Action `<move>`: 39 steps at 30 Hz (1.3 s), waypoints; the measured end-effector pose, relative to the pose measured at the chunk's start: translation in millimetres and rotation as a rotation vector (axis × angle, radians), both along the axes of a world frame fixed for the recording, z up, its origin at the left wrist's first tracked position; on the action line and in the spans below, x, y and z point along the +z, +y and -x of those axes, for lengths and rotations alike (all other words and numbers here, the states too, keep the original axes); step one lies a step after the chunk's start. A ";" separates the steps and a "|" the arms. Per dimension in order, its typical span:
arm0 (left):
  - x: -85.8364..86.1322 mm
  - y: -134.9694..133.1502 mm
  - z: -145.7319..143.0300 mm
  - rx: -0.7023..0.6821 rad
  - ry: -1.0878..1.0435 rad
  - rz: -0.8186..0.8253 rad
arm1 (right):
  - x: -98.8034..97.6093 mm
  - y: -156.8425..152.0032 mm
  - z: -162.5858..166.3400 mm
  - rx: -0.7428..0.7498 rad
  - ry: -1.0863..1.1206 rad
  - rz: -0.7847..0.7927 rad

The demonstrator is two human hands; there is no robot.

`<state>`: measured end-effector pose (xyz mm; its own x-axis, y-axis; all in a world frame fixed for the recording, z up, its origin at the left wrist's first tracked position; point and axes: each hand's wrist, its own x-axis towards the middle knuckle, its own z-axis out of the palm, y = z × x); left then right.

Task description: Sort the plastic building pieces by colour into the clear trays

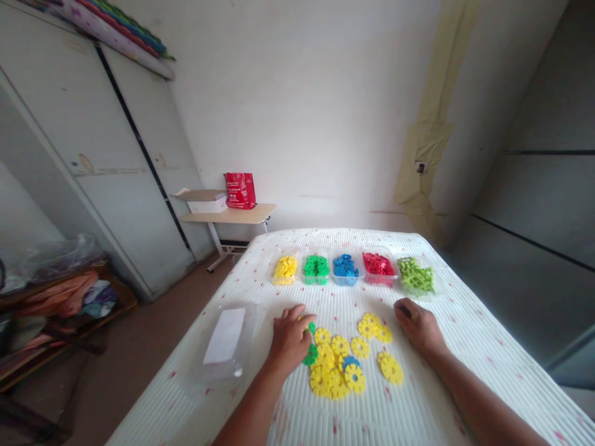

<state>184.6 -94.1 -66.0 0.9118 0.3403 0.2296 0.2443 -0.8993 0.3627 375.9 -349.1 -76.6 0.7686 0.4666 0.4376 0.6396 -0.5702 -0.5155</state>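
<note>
My left hand (292, 337) rests palm down with its fingers apart, at the left side of a pile of yellow notched plastic discs (330, 365). Its fingertips reach over a green disc (311, 326), and another green disc (310, 355) lies beside the thumb side; whether they touch is unclear. A blue disc (351, 362) sits partly covered among the yellow ones. My right hand (421, 328) is closed on the tablecloth, right of a small group of yellow discs (370, 326); anything inside its curled fingers is hidden. More yellow discs (390, 368) lie nearer to me.
Clear containers stand in a row farther back, with yellow (285, 269), green (316, 267), blue (346, 268), red (379, 265) and light green (416, 274) pieces. A clear plastic box (204, 371) with a white label lies left. A red bag (240, 191) stands on a side table (246, 215).
</note>
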 end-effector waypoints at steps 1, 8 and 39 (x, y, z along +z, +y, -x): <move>4.0 -4.2 -0.7 -0.025 -0.037 -0.005 | -0.4 0.3 -0.4 -0.002 0.005 0.002; 32.4 -47.7 -34.6 -0.255 -0.066 -0.001 | 4.1 2.1 0.4 -0.009 0.034 0.003; 10.7 -89.9 -103.6 -0.336 0.050 0.157 | 2.4 2.0 -2.0 -0.028 0.042 -0.049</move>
<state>288.3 -184.0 -55.3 0.9874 0.0479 0.1507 -0.0339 -0.8665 0.4980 377.9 -347.2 -74.2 0.7992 0.4230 0.4270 0.6011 -0.5609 -0.5693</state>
